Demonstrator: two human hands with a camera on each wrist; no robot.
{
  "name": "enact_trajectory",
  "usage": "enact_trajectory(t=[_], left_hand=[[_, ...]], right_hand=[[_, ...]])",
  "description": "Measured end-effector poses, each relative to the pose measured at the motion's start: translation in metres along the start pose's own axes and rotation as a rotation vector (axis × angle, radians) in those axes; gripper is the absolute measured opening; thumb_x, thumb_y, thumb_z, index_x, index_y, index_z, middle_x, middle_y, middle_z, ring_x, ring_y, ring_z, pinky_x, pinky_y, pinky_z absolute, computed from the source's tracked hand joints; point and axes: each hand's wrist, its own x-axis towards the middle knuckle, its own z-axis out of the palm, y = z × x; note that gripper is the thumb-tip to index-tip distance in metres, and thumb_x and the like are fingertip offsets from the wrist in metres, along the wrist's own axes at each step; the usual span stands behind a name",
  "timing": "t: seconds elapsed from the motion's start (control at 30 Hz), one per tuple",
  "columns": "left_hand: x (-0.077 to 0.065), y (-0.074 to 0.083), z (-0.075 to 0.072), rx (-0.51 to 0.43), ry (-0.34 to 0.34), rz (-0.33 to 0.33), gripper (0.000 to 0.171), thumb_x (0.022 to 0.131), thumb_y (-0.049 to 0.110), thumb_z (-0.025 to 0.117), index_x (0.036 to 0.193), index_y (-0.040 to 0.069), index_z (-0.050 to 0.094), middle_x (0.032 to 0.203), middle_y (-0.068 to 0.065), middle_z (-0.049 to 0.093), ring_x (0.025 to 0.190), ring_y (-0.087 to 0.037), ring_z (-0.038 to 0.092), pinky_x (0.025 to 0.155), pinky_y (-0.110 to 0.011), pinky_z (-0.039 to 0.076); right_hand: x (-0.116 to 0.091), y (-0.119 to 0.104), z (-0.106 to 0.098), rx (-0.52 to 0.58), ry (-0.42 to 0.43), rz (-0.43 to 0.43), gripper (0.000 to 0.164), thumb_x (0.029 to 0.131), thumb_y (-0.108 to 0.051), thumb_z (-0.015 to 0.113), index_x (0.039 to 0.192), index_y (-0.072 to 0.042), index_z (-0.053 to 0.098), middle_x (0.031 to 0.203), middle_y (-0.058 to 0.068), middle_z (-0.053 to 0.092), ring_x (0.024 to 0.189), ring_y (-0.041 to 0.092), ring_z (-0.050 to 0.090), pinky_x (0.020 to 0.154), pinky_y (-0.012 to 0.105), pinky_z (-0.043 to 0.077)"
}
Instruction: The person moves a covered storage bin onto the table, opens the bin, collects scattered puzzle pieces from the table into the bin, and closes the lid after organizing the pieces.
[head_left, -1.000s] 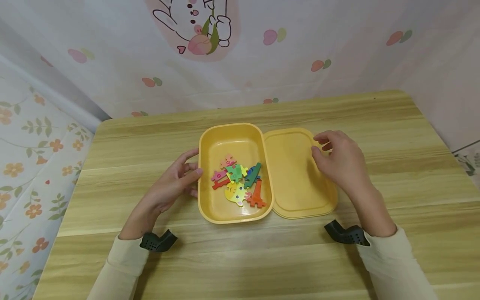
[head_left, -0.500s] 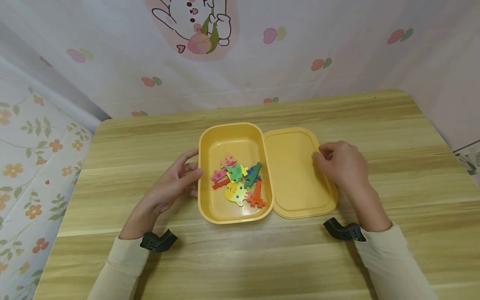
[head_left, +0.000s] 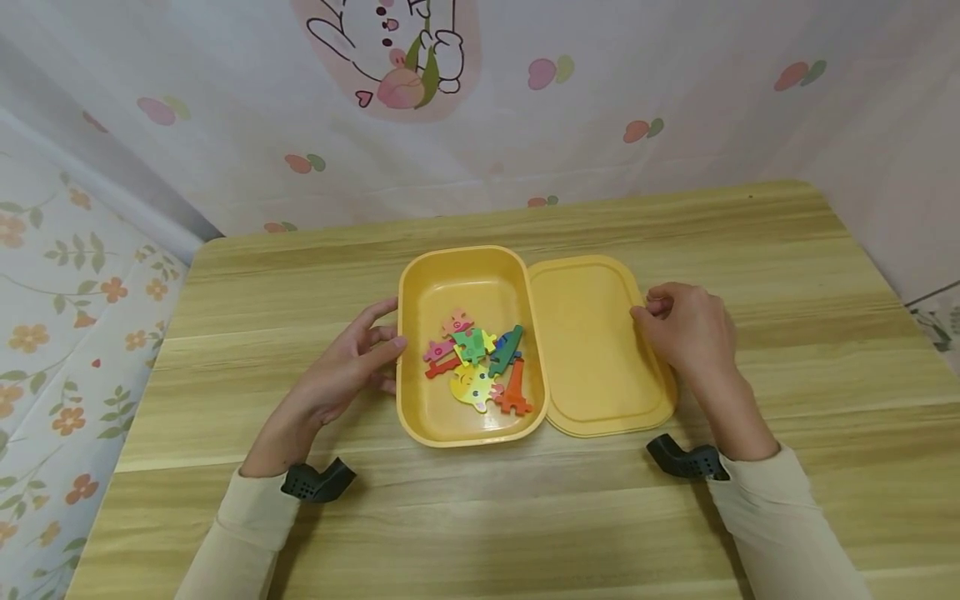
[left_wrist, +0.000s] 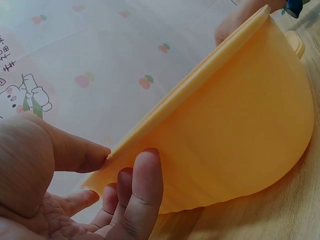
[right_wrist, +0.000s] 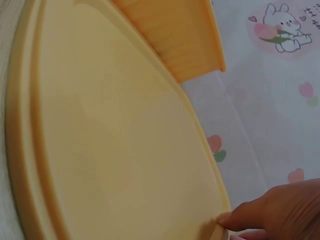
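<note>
In the head view, a yellow plastic box [head_left: 417, 417] stands uncovered on the table, with several colourful puzzle pieces [head_left: 474, 387] heaped inside. My left hand [head_left: 345, 362] holds the box by its left side. The left wrist view has that thumb at the rim [left_wrist: 192, 82] and the fingers against the outer wall. Beside the box on the right lies its yellow lid [head_left: 592, 342], partly against or under the box's right edge. My right hand [head_left: 690, 329] pinches the lid's right edge between thumb and fingers. Seen in the right wrist view, the thumb [right_wrist: 245, 215] presses on that edge.
The wooden table [head_left: 480, 525] extends on all sides of the box and lid. A white curtain [head_left: 697, 92] with peach prints hangs behind it, and a flowered cloth [head_left: 75, 367] is at the left. Dark mounts [head_left: 318, 483] sit on both wrists.
My right hand has moved slightly right from above the lid to its right edge, and its fingers have closed there. The left hand, box and puzzle pieces stay where they were.
</note>
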Motion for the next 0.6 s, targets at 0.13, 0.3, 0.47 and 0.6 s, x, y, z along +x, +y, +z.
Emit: enact_trajectory(t=[0.13,0.3,0.47,0.6], left_hand=[[0.0000,-0.0014,-0.0006,-0.002,-0.003,-0.001,0.070,0.111,0.019,0.053,0.169,0.016,0.015,0.142,-0.023,0.051,0.102,-0.016,0.070,0.073,-0.031,0.065],[0.0005,-0.0037,-0.0018,-0.011,-0.011,0.013,0.069,0.111,0.018,0.053,0.170,0.017,0.015,0.138,-0.021,0.053,0.101,-0.016,0.070,0.071,-0.030,0.065],[0.0006,-0.0047,-0.0031,-0.019,-0.003,0.025,0.069,0.112,0.017,0.051,0.170,0.018,0.015,0.134,-0.019,0.053,0.102,-0.016,0.069,0.070,-0.030,0.065],[0.0002,-0.0046,-0.0033,-0.015,0.003,0.026,0.069,0.112,0.018,0.052,0.170,0.017,0.014,0.133,-0.018,0.053,0.102,-0.017,0.069,0.070,-0.031,0.065]], right_hand=[[-0.0004,-0.0004,0.0006,-0.017,-0.011,-0.012,0.037,0.098,-0.033,0.071,0.117,-0.002,0.078,0.102,0.019,0.080,0.093,0.040,0.073,0.067,0.046,0.055],[-0.0015,-0.0030,-0.0003,-0.047,-0.062,-0.034,0.036,0.099,-0.033,0.069,0.119,-0.005,0.080,0.109,0.021,0.079,0.099,0.043,0.072,0.068,0.051,0.056],[0.0002,-0.0040,-0.0030,0.008,-0.172,-0.013,0.050,0.102,-0.038,0.064,0.135,0.000,0.070,0.126,0.027,0.073,0.114,0.044,0.069,0.087,0.059,0.057],[0.0026,-0.0048,-0.0064,0.119,-0.257,0.020,0.060,0.104,-0.041,0.062,0.142,0.006,0.061,0.135,0.032,0.066,0.121,0.045,0.065,0.092,0.053,0.059]])
